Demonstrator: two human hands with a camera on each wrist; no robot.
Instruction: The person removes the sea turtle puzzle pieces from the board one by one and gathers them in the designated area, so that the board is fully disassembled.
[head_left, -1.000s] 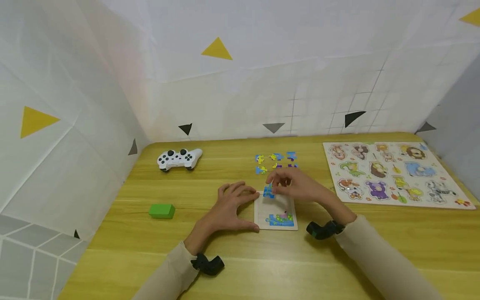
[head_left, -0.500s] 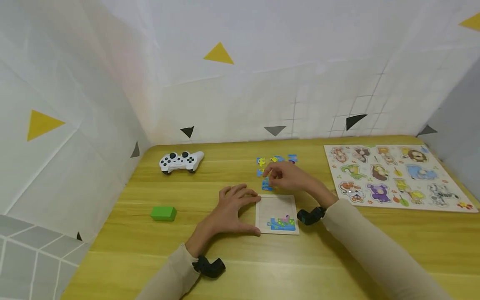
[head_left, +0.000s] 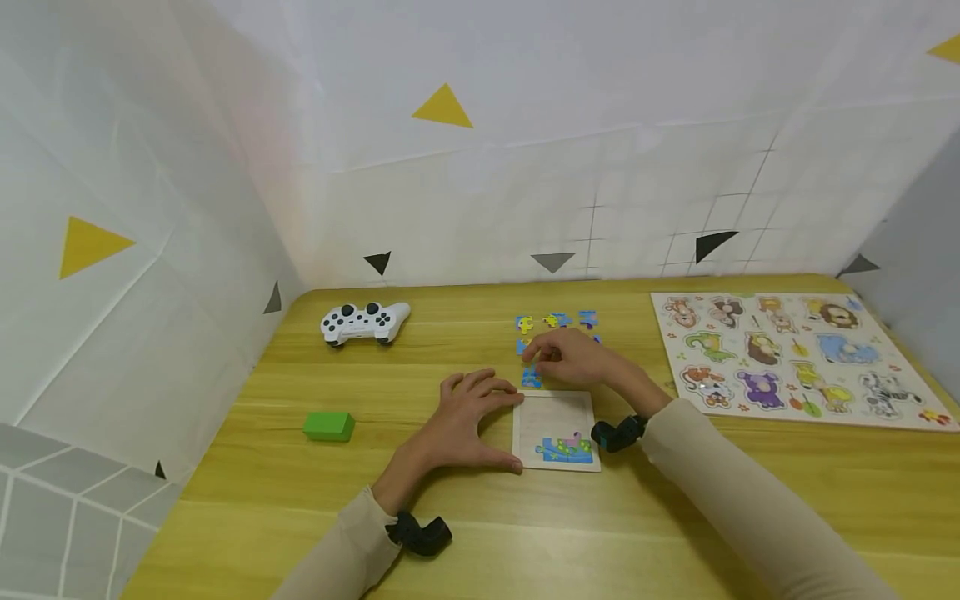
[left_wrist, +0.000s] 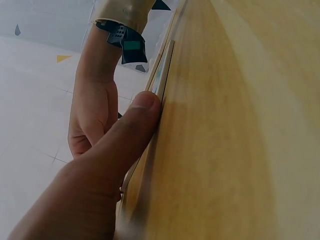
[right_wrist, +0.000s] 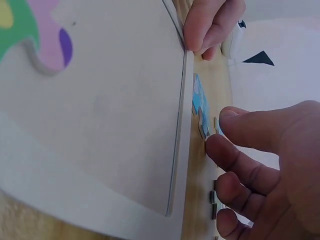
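Observation:
My left hand (head_left: 463, 423) is spread at the left side of a shallow wooden puzzle tray (head_left: 552, 408). Its thumb (left_wrist: 145, 102) touches the near corner, its index finger the far corner. Blue, green and pink joined pieces (head_left: 566, 448) lie in the tray's near right part. Just beyond the tray's far edge, a blue puzzle piece (head_left: 531, 378) lies on the table. Over it is my right hand (head_left: 573, 357), fingers loosely bent. In the right wrist view, the index fingertip (right_wrist: 217, 147) meets that piece's edge, while the thumb (right_wrist: 245, 122) stands apart from it.
Several loose puzzle pieces (head_left: 551, 320) lie behind the right hand, some of them hidden by it. A white game controller (head_left: 363, 323) stands at the back left, a green block (head_left: 328, 426) at left. An animal puzzle board (head_left: 795, 358) lies at right.
The blue piece, earlier pinched over the tray's far left part, now lies on the table beyond it. My right hand moved away from me with it and its fingers loosened. The left hand stayed.

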